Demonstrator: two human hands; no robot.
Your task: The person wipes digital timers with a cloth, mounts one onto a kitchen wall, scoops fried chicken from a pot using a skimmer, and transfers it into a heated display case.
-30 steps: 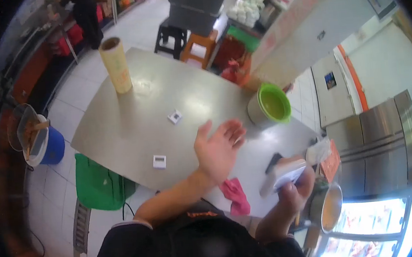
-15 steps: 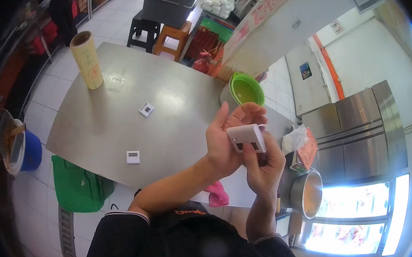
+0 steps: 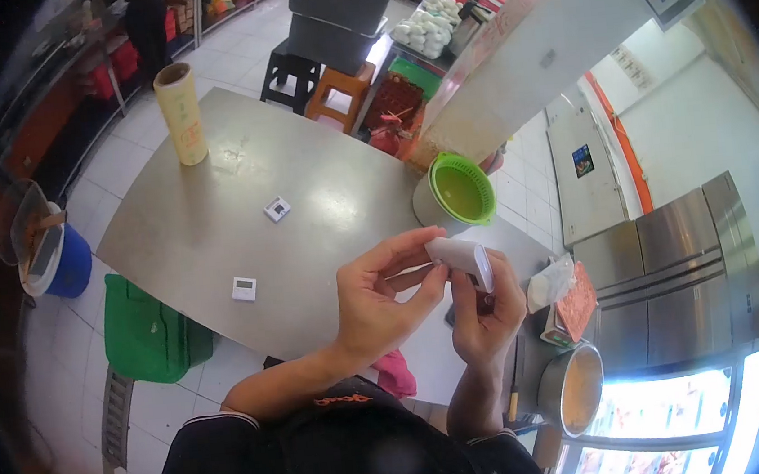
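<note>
The person at the near edge has both hands raised over the metal surface [image 3: 162, 229], close together around one small white device [image 3: 459, 253]. It is up in the air, toward the right part of the surface, tilted, with its broad pale face turned upward. The left hand [image 3: 374, 293] pinches its left end, thumb below and forefinger above. The right hand [image 3: 488, 318] grips it from the right and near side, the thumb up against its lower edge; I cannot make out what those fingers do behind it.

Two white timers lie apart on the surface to the left: a nearer timer [image 3: 243, 289] close to the left edge, and a farther timer [image 3: 277, 210] toward the middle. Beyond them, at the far left, a yellowish roll [image 3: 182, 119] stands upright. A pot [image 3: 429, 207] with a green strainer [image 3: 488, 197] in it sits by the right edge, past the hands. A pink cloth [image 3: 395, 376] lies at the near side, partly hidden by the person's body.

On the floor to the left are a green tub [image 3: 141, 348] and, farther left, a blue bucket [image 3: 73, 268]. Near right, beside the surface, stands a metal pot [image 3: 554, 393] with something orange inside.
</note>
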